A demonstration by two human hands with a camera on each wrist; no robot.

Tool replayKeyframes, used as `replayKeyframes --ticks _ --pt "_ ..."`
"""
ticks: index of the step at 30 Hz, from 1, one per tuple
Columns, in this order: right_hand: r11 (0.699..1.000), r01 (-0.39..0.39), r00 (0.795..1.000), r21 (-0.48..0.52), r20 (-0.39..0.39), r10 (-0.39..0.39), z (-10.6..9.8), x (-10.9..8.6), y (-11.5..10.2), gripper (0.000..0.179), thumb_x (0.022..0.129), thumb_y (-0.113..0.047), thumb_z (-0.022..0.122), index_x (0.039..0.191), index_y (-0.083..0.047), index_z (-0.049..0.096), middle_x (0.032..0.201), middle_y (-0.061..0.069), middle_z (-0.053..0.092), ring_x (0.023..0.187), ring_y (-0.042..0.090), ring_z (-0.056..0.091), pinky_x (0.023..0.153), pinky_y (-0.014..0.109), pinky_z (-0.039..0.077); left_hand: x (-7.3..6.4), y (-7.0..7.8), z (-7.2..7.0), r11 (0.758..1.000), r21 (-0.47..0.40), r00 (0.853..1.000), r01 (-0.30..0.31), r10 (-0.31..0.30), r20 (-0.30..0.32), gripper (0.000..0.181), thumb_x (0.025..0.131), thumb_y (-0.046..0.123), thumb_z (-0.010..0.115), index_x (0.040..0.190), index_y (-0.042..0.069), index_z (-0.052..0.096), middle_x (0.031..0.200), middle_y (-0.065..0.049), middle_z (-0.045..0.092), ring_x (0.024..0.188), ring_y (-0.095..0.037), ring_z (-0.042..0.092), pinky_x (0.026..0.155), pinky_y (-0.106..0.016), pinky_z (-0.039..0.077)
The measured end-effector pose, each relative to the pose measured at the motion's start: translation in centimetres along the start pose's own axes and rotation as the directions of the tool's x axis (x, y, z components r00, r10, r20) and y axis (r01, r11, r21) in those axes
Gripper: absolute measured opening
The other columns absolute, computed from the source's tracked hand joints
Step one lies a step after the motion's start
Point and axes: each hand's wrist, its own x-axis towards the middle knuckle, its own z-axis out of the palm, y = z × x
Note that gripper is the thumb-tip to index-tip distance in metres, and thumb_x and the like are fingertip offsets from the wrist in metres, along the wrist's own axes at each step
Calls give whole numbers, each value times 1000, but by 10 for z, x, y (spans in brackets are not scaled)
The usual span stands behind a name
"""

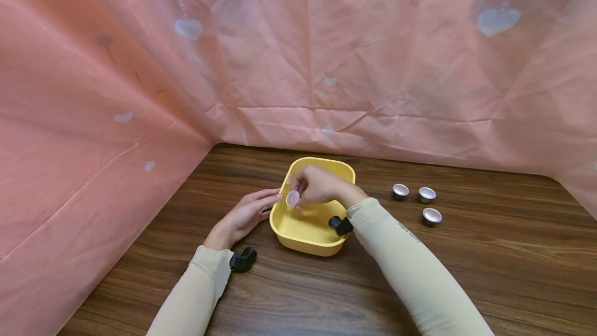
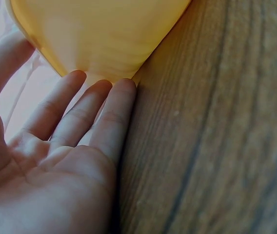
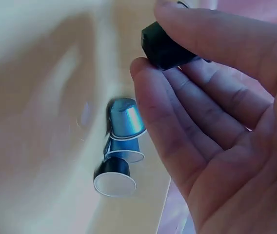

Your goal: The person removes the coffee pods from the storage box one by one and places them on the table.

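Note:
My right hand (image 1: 319, 185) reaches into a yellow plastic bin (image 1: 308, 247). Between thumb and fingers it pinches a dark coffee capsule (image 3: 165, 48), whose pale lid faces up toward the head camera. Inside the bin, the right wrist view shows a bright blue capsule (image 3: 127, 118), another blue capsule (image 3: 124, 148) and a black capsule (image 3: 114, 179) lined up along a wall. At the bin's left side, my left hand (image 1: 247, 214) rests with extended fingers, their tips touching the outer wall.
On the wooden table (image 1: 289, 294), right of the bin, stand three more capsules, lids up: a left one (image 1: 400, 191), a far right one (image 1: 426, 194) and a nearer one (image 1: 431, 216). Pink cloth (image 1: 401, 66) with hearts hangs behind and to the left.

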Motion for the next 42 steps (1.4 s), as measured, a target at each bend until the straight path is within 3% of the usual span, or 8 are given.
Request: replayKeyframes --ticks 6,11,17,25,42 --pt "995 33 998 93 -49 -29 -10 -6 3 28 79 -3 91 103 -3 76 95 5 77 88 12 70 82 24 58 1 1 1 1000 1 1000 -5 5 -8 49 111 22 60 154 1 55 158 -12 58 136 -15 60 116 -40 49" --pt "984 27 993 179 -119 -6 -17 -14 9 31 79 -7 93 106 -4 77 98 5 80 91 11 73 86 26 60 2 2 2 1000 6 1000 -2 2 -6 49 111 22 59 154 1 55 157 -11 59 134 -14 61 116 -40 50" --pt "934 44 981 353 -190 26 -24 -27 17 35 83 -5 91 114 0 75 105 9 80 95 13 75 88 27 61 3 3 3 1000 8 1000 6 -6 0 50 111 23 60 155 0 54 162 -15 54 140 -17 58 122 -46 44" --pt "893 69 973 446 -226 37 -24 -36 26 35 85 -3 89 116 2 74 102 7 79 94 13 75 87 26 61 1 3 1 999 32 1000 4 -3 -4 51 111 26 60 155 1 54 162 -15 54 142 -19 57 119 -43 47" --pt "926 59 962 373 -268 47 -31 -51 30 36 87 -6 88 119 3 73 107 10 79 94 12 73 85 22 60 -1 2 0 1000 14 1000 18 -18 -14 52 111 24 59 157 0 52 163 -15 53 145 -21 55 120 -43 45"
